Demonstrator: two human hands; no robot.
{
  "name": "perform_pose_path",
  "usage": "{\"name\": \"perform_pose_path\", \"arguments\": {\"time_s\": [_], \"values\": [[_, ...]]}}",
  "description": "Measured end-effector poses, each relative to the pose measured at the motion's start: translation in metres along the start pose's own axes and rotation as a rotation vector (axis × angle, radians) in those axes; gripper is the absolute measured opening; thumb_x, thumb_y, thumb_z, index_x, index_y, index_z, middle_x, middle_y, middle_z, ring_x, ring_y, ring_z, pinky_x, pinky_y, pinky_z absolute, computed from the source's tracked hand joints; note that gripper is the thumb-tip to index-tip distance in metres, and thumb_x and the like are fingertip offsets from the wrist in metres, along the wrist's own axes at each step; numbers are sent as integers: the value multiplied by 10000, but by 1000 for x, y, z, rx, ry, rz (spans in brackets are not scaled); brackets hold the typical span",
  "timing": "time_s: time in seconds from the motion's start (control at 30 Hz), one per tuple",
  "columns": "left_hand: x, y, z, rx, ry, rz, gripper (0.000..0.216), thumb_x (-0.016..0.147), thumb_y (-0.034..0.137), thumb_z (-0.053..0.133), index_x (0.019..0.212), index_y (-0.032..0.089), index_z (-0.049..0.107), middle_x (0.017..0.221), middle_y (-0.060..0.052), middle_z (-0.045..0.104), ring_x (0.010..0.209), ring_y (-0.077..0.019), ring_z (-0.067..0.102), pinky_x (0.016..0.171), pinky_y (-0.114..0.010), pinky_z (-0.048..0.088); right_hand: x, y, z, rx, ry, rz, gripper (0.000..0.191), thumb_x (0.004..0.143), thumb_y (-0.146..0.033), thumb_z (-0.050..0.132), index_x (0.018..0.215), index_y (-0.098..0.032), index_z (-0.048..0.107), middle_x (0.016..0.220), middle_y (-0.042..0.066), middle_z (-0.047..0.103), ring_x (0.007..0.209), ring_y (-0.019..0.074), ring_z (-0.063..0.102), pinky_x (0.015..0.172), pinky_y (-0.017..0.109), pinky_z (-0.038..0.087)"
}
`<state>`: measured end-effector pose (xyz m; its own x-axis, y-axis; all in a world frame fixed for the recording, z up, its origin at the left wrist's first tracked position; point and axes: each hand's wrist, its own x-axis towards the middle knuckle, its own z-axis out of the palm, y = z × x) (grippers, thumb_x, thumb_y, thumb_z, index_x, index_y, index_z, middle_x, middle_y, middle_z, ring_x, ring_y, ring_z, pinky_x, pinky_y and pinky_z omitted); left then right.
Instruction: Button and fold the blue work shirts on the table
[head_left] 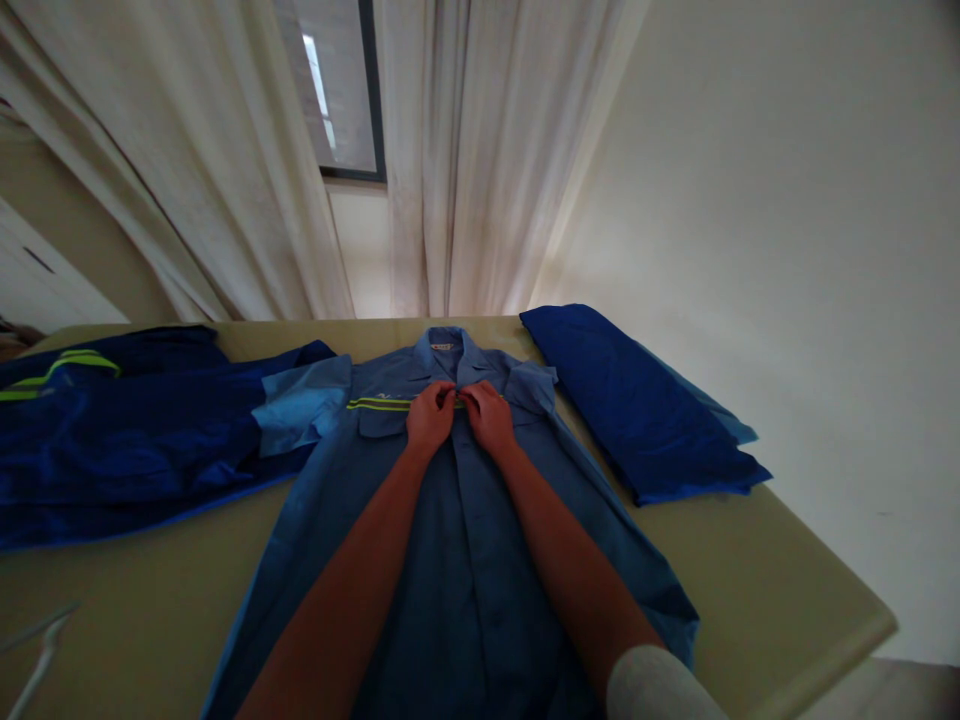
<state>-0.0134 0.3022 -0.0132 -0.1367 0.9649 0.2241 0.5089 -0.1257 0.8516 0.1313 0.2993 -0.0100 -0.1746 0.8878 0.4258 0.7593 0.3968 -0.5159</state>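
Observation:
A blue short-sleeved work shirt (442, 520) lies face up and spread out, its collar pointing away from me. A yellow-green stripe runs across its chest. At the front opening, just below the collar, my left hand (433, 415) pinches the shirt's edge with closed fingers. Close beside it my right hand (486, 412) is likewise closed on the other side of the opening. The fingertips of both hands nearly meet at the stripe. Whatever small button sits between them is hidden by the fingers.
Dark blue garments (150, 430) with yellow-green stripes lie at the left, partly against the shirt's sleeve. A folded dark blue garment (630, 410) lies at the right. The yellowish table (795, 590) meets curtains (480, 150) behind and a wall at the right. White cords (45, 650) show at lower left.

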Motion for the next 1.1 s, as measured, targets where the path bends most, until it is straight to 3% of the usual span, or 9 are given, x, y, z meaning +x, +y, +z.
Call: {"name": "perform_pose_path", "arguments": {"time_s": [0.3, 0.57, 0.87, 1.1], "values": [[-2, -1, -1, 38, -12, 169, 195, 951, 186, 597, 1070, 215, 748, 1083, -63, 781, 915, -217, 720, 899, -338, 554, 0, 5, 1, 35, 9, -2, 272, 1059, -257, 495, 1025, -218, 762, 1005, 63, 708, 926, 188, 659, 866, 285, 501], [-2, 2, -2, -5, -7, 201, 198, 961, 197, 588, 1072, 216, 752, 1037, -51, 787, 886, -199, 724, 876, -317, 555, 1, 5, 1, 94, 61, 24, 267, 1046, -228, 494, 990, -209, 755, 980, 60, 706, 894, 188, 664, 853, 291, 502], [1, 0, 5, 5, 36, 95, 179, 941, 264, 659, 1077, 191, 749, 1095, -87, 773, 895, -211, 712, 887, -332, 556, -1, 2, 1, 9, 33, -5, 288, 1077, -282, 455, 1041, -226, 735, 1053, 73, 682, 985, 199, 652, 887, 287, 499], [8, -4, 4, -127, -7, 41, 140, 948, 218, 602, 973, 185, 735, 934, -48, 781, 846, -196, 712, 820, -306, 555, -2, -4, -2, -56, -4, -52, 283, 1090, -301, 454, 1085, -243, 731, 1091, 75, 682, 975, 195, 656, 874, 279, 496]]}}
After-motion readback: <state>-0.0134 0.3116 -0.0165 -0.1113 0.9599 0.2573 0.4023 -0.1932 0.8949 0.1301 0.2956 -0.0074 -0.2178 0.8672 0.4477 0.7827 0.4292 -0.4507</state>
